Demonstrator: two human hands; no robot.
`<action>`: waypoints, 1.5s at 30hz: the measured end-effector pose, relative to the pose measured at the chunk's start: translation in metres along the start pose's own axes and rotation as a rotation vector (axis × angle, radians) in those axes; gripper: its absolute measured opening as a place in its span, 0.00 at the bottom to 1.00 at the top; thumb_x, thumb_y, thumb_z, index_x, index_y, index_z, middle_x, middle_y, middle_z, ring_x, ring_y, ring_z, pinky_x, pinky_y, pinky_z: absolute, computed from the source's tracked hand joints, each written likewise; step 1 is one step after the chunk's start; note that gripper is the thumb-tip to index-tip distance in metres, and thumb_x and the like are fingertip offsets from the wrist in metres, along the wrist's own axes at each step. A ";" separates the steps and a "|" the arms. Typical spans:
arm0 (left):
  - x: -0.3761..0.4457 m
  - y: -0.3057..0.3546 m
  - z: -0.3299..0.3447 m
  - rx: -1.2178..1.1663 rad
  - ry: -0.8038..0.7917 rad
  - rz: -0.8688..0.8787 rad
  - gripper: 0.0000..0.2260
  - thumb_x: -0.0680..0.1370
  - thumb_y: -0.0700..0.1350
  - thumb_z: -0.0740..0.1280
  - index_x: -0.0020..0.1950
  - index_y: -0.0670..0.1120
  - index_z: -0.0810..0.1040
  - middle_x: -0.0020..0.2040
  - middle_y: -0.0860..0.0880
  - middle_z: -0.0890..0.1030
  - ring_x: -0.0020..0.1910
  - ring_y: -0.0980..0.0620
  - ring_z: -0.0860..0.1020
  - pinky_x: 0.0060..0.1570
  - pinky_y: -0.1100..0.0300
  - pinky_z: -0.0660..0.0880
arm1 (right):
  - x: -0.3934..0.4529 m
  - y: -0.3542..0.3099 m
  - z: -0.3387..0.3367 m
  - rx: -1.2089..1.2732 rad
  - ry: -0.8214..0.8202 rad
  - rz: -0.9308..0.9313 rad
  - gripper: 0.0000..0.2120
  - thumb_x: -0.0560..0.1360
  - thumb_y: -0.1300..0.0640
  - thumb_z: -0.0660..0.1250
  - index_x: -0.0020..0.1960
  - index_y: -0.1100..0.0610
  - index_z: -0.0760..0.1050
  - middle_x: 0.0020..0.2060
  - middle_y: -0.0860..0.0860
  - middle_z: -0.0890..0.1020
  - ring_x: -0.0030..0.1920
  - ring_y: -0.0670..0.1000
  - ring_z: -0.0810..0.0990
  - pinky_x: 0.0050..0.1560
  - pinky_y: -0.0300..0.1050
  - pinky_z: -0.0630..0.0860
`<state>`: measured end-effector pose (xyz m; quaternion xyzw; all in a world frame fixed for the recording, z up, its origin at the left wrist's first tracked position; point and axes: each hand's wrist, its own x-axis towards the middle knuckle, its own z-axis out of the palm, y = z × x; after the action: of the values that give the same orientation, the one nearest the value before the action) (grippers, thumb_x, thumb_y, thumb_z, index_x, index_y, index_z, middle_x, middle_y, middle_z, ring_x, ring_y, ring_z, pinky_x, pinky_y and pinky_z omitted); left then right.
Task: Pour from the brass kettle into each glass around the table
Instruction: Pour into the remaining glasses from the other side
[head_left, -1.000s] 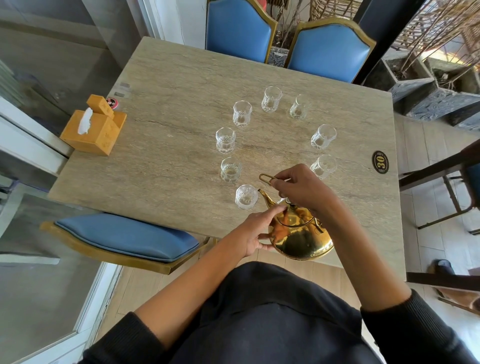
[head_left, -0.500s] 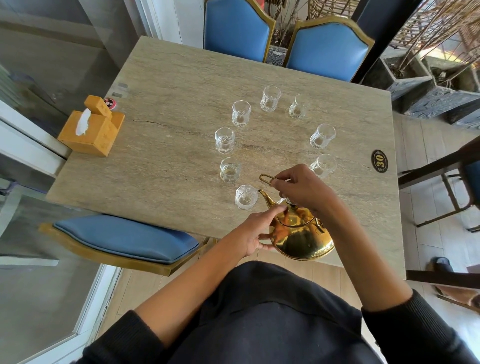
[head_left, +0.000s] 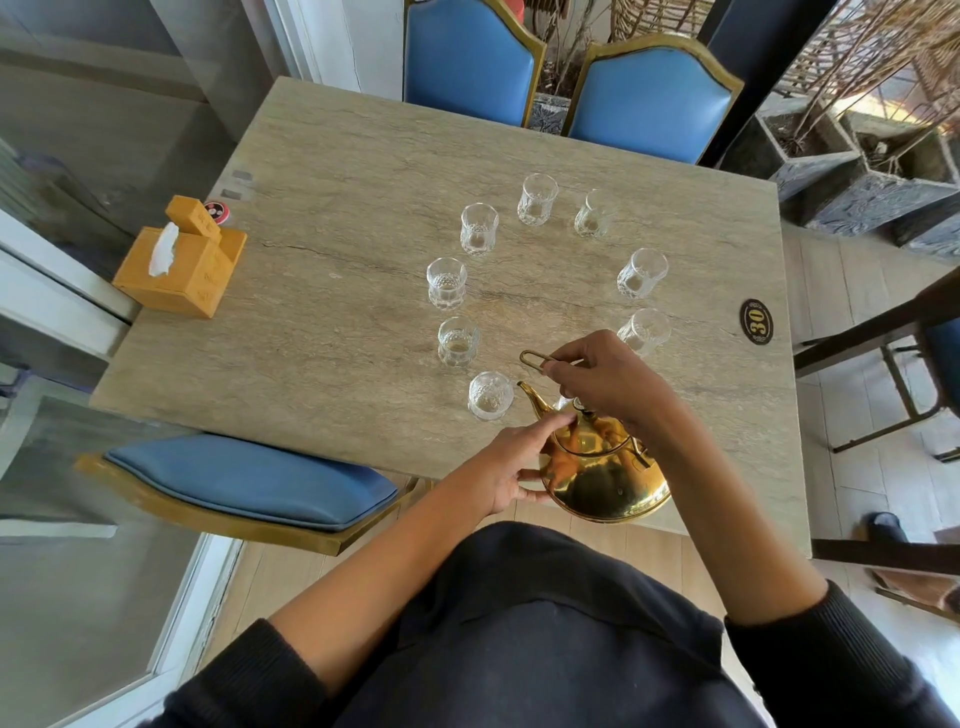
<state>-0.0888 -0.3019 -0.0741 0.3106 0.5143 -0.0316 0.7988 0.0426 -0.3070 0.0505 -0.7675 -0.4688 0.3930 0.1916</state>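
Kettle (head_left: 602, 483): stood just beside nearest glass (head_left: 490, 396); contents hidden.
Right hand (head_left: 608, 379): fingers curled round handle (head_left: 532, 358).
Left hand (head_left: 511, 467): straight fingers touched lid (head_left: 592, 441).

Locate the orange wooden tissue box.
In the head view, the orange wooden tissue box sits at the beige stone table's left edge, left of the nearest clear glass.

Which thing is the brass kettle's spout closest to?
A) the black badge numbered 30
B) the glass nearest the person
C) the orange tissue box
B: the spout tip of the brass kettle ends right beside the nearest glass, at the table's near edge.
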 end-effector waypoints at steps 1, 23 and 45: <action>0.000 0.000 0.000 0.000 0.000 0.001 0.31 0.77 0.65 0.74 0.72 0.46 0.77 0.63 0.46 0.82 0.61 0.43 0.81 0.67 0.37 0.79 | 0.000 0.000 0.000 0.001 0.000 0.001 0.12 0.80 0.58 0.65 0.56 0.64 0.84 0.32 0.50 0.80 0.20 0.35 0.73 0.21 0.26 0.63; -0.006 -0.002 -0.011 -0.021 0.010 -0.002 0.29 0.77 0.63 0.75 0.71 0.47 0.78 0.63 0.47 0.82 0.63 0.42 0.80 0.67 0.39 0.80 | 0.004 -0.003 0.007 -0.029 -0.035 -0.014 0.13 0.80 0.55 0.66 0.57 0.60 0.84 0.34 0.48 0.82 0.32 0.41 0.79 0.34 0.38 0.74; -0.009 0.076 -0.044 0.311 -0.023 0.127 0.27 0.77 0.61 0.77 0.67 0.46 0.77 0.57 0.46 0.87 0.59 0.46 0.83 0.58 0.46 0.82 | 0.005 -0.020 -0.018 0.330 0.033 0.100 0.13 0.83 0.53 0.62 0.55 0.59 0.81 0.33 0.50 0.77 0.26 0.46 0.69 0.25 0.40 0.65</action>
<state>-0.1004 -0.2199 -0.0442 0.4622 0.4733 -0.0638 0.7472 0.0470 -0.2919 0.0729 -0.7543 -0.3561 0.4608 0.3031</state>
